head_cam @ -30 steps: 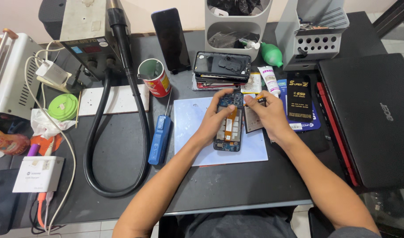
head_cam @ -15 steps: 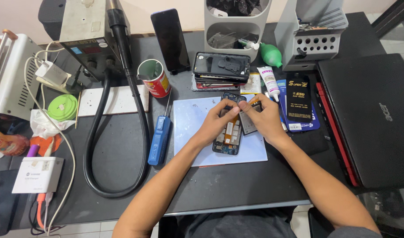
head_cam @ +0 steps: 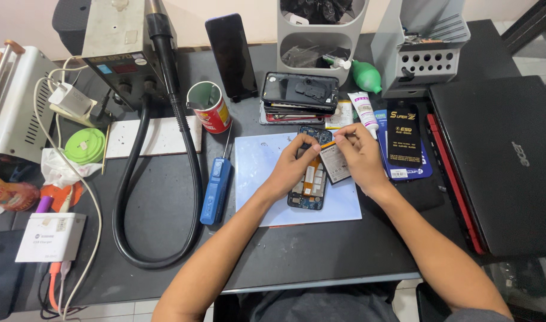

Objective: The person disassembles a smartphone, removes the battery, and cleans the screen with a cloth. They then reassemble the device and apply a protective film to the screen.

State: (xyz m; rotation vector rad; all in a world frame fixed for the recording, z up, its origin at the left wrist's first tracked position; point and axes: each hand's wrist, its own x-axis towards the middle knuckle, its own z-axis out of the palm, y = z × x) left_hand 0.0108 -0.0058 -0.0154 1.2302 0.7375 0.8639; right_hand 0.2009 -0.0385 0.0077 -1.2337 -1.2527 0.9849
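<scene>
An opened smartphone [head_cam: 309, 185] with its back off lies on a pale blue work mat [head_cam: 258, 173]. My left hand [head_cam: 294, 170] rests on the phone's left side, fingers pinching at its upper part. My right hand [head_cam: 359, 155] holds the grey battery [head_cam: 334, 164], tilted up along the phone's right edge, and its fingertips meet the left hand's near a thin orange strip at the top of the phone.
A blue electric screwdriver [head_cam: 216, 188] lies left of the mat. Behind it are a red cup [head_cam: 208, 107], a stack of phones [head_cam: 300, 95], a glue tube [head_cam: 363, 110] and a black packet [head_cam: 402, 140]. A closed laptop [head_cam: 499, 161] lies right, a black hose [head_cam: 160, 197] loops left.
The battery has come up out of the phone body and now tilts to the right. Both hands shifted slightly upward toward the phone's top end.
</scene>
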